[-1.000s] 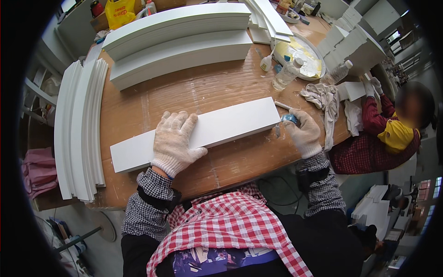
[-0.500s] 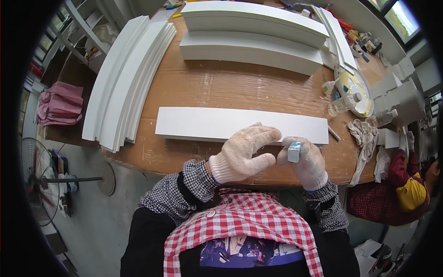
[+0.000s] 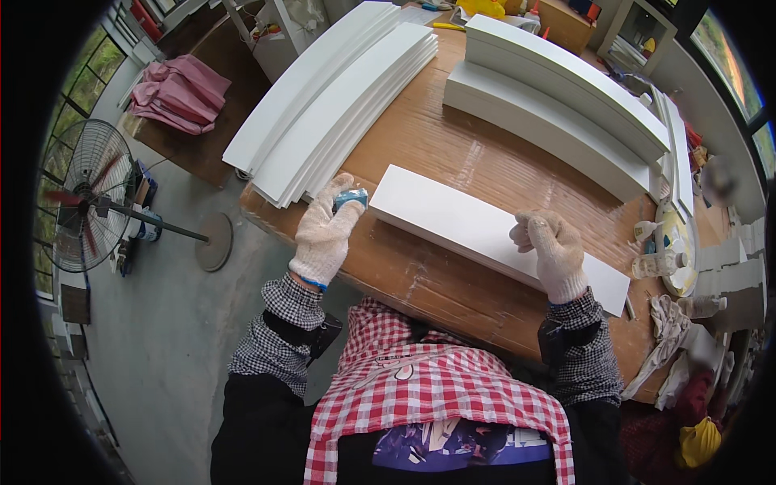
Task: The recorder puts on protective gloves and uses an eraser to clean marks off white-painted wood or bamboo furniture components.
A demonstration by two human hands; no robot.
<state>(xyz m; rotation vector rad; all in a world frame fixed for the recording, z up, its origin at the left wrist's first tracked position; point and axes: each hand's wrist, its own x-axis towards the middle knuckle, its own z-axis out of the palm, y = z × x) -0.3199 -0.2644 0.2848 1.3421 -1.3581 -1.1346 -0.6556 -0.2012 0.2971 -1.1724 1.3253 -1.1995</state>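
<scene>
Head view: a small blue-and-silver block [image 3: 351, 198] was pinched in the curled fingers of the gloved left hand [image 3: 326, 234], pressed against the near end of a long white board [image 3: 485, 230] laid flat on the brown wooden table [image 3: 420, 275]. The gloved right hand [image 3: 554, 250] was rested on the board's top face well along from that grip, fingers bent and pressed down, nothing enclosed. Just beyond the left grip a stack of curved white panels [image 3: 339, 105] was laid; thicker white blocks [image 3: 558, 97] were stacked farther off. Past the right hand, small plastic bottles [image 3: 659, 263] were seen beside a round tray [image 3: 683, 242]; its contents could not be made out.
</scene>
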